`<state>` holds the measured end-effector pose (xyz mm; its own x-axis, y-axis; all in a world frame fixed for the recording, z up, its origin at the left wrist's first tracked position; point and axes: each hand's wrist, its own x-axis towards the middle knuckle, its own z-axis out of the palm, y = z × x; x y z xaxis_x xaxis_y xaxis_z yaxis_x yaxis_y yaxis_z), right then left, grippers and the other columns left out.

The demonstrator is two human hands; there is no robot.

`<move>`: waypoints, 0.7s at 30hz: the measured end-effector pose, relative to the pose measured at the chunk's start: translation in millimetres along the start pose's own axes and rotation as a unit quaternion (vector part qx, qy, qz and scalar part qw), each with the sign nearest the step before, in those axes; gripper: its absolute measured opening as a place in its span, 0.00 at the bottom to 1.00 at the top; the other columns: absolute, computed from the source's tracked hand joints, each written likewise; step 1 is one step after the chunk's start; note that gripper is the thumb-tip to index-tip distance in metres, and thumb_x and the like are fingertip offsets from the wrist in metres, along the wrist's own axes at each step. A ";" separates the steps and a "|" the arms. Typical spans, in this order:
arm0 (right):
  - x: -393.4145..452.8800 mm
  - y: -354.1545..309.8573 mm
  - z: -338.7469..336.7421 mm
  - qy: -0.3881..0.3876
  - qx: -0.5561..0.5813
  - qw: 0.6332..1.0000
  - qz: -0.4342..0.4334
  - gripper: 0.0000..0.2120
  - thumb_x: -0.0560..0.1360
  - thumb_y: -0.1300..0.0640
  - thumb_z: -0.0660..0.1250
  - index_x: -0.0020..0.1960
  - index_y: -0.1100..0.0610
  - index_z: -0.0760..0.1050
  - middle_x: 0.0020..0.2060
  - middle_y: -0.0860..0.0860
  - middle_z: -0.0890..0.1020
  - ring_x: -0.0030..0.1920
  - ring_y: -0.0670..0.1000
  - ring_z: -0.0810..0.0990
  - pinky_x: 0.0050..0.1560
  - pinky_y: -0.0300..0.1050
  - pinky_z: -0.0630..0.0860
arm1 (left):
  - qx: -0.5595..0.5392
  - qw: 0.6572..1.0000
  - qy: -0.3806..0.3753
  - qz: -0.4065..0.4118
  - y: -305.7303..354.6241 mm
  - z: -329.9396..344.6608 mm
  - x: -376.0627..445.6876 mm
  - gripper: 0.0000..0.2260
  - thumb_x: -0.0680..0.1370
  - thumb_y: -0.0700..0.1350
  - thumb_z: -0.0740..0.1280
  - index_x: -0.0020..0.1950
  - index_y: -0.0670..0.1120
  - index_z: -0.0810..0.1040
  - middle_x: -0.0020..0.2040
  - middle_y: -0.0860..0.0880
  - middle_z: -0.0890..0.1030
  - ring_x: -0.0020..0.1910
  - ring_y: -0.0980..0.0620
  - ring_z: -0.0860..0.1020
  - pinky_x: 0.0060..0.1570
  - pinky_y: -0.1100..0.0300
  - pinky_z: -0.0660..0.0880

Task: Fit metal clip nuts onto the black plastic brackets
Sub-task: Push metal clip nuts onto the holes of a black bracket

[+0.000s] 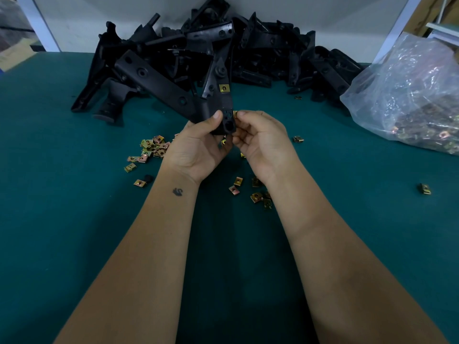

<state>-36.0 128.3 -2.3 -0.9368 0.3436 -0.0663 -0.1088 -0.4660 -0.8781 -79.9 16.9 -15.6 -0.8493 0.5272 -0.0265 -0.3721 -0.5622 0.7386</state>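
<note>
My left hand [198, 142] grips a black plastic bracket [219, 105] above the middle of the green table, thumb on its front face. One brass-coloured clip nut [224, 88] sits clipped on the bracket's upper edge. My right hand [258, 137] pinches a second clip nut [235, 113] against the bracket's right edge, near its lower holes. Most of that nut is hidden by my fingertips.
A heap of black brackets [248, 50] fills the back of the green table [62, 194]. Loose clip nuts lie in a pile [151, 147] left of my hands and scattered [258, 194] under my right wrist. A clear plastic bag of clip nuts [412, 95] sits at the right.
</note>
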 end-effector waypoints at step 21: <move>-1.2 9.3 3.6 0.011 -0.172 0.971 -0.166 0.10 0.70 0.68 0.75 0.46 0.58 0.77 0.39 0.50 0.82 0.40 0.41 0.81 0.45 0.34 0.77 | -0.046 0.998 0.032 0.015 -1.0 -1.4 5.1 0.24 0.79 0.39 0.63 0.75 0.37 0.65 0.69 0.37 0.72 0.63 0.44 0.75 0.63 0.56 0.75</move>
<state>-37.1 120.6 -8.7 -0.8610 0.4483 0.2403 -0.2826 -0.0288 -0.9588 -84.4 19.2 -17.3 -0.8812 0.4700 -0.0502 -0.3767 -0.6341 0.6753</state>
